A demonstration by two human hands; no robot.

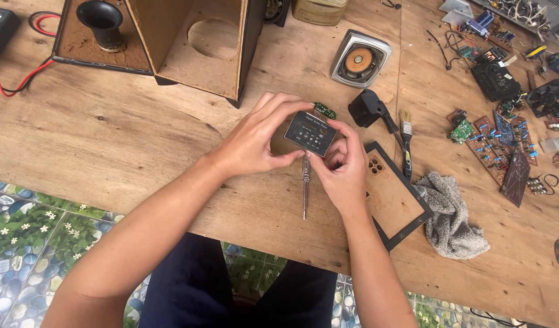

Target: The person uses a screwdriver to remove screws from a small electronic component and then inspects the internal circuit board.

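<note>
Both hands pinch a small black control panel module (311,132) just above the wooden table (139,146), the left hand (255,143) wrapping its top edge and the right hand (340,167) gripping the lower corner. The green circuit board (325,110) behind looks exposed; a squeeze or slip could crack it or drop it onto the metal screwdriver (305,185) below.

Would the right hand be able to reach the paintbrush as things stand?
Probably yes: the paintbrush lies uncovered just beyond the right hand, but that hand first must release the small panel.
</note>
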